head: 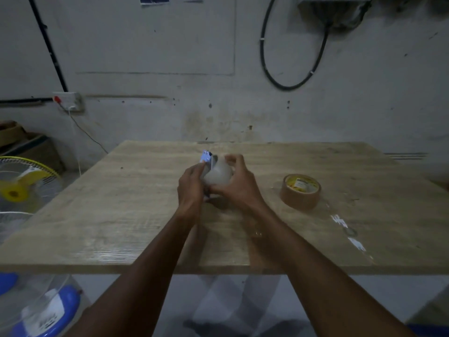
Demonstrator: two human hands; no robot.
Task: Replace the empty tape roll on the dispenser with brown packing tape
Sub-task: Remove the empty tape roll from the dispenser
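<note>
Two bare forearms reach in from the near edge of the view and meet over the middle of the wooden surface (136,215). The left hand (190,188) and right hand (239,184) are close together, both closed around the tape dispenser (211,164), which they hold just above the surface. The left hand grips it from the left side with its fingers toward the shiny metal end. The right hand wraps over a pale, translucent roll (217,175) seated on the dispenser, fingers curled across its top and far side. The dispenser's long axis appears to run from near the wrists away toward the wall, its bright metal tip pointing to the far left; blur hides its finer parts.

To the right of the right hand, well apart from it, the brown packing tape (300,191) lies flat on the surface, its hole facing up. A yellow label lines its core; there is print on it, but it is too small to read. Nearer and further right of the hands, scraps of clear tape (349,232) glint on the surface.

Left of the left arm, below the surface edge, stand a fan with yellow blades (17,188) and a fan with blue blades (48,310), the second with a white label whose writing is unreadable. On the wall beyond the hands hang a white socket (69,100) and a looped black cable (291,59).
</note>
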